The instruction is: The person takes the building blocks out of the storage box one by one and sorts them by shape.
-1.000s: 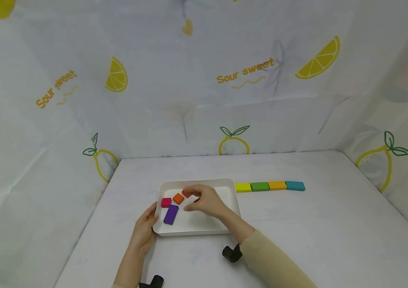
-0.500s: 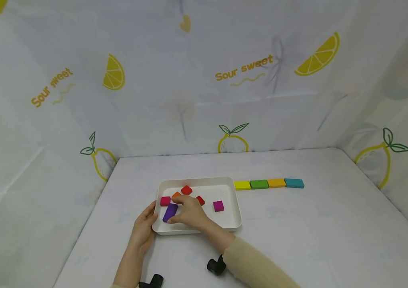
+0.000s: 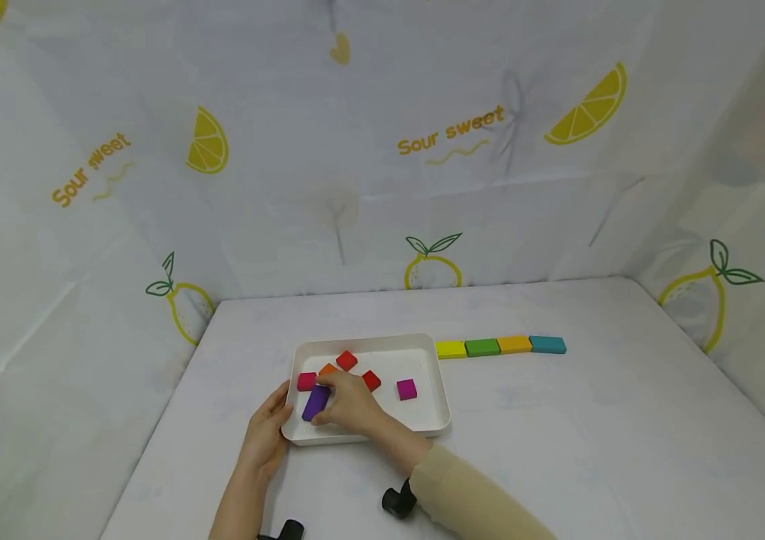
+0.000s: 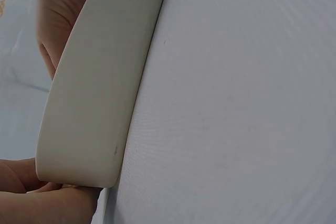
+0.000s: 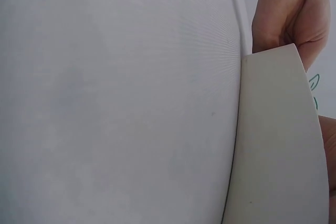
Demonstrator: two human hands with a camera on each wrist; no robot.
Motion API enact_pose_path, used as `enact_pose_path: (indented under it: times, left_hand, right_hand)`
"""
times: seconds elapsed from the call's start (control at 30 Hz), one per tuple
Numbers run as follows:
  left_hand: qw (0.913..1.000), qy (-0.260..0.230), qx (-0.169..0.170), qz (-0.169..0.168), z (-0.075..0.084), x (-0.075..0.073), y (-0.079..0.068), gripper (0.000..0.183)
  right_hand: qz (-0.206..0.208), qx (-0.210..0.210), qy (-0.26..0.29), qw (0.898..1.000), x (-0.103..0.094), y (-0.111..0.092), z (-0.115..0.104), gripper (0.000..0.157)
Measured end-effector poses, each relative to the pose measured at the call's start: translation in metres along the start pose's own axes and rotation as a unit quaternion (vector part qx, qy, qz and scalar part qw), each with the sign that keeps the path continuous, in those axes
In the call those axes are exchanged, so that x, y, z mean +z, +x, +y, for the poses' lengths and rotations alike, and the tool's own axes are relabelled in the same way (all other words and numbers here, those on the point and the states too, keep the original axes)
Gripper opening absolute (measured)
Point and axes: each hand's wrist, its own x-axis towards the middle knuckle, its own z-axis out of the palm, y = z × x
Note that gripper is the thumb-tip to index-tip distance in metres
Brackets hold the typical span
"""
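A shallow white tray [image 3: 416, 420] lies on the table with small blocks in it. My left hand [image 3: 265, 433] grips its left side, thumb over the rim; the left wrist view shows fingers at the tray wall [image 4: 94, 87]. Inside, my right hand [image 3: 352, 405] pinches a purple rectangular block [image 3: 316, 403], index finger at its far end and thumb at its near end. Around that hand lie a pinkish-red block [image 3: 307, 382], a partly covered orange block [image 3: 328, 369], two red blocks [image 3: 346, 361] and a magenta block [image 3: 406, 389]. In the right wrist view the tray wall hides the fingertips.
Right of the tray runs an end-to-end row of blocks: yellow [image 3: 451, 349], green [image 3: 482, 347], yellow-orange [image 3: 514, 344] and blue [image 3: 547, 344]. The yellow one meets the tray's right rim in this view. A lemon-print cloth [image 3: 369, 172] hangs behind the white table [image 3: 558, 435].
My right hand has moved left and nearer across the tray, from beside the red blocks to the purple block, uncovering the magenta block. My left hand keeps its hold on the tray.
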Motion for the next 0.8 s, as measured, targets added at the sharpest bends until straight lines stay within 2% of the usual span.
enact_pose_path:
  times: [0.43, 0.8]
  left_hand:
    - [1.0000, -0.007, -0.004, 0.001, 0.0013, 0.0007, 0.0001, 0.055]
    - [0.9999, -0.010, -0.007, -0.002, 0.0012, 0.0003, -0.0008, 0.055]
  right_hand:
    - [-0.007, 0.000, -0.036, 0.999, 0.0047, 0.0023, -0.0023, 0.067]
    - [-0.007, 0.000, -0.080, 0.997, 0.0047, 0.0011, -0.0057, 0.061]
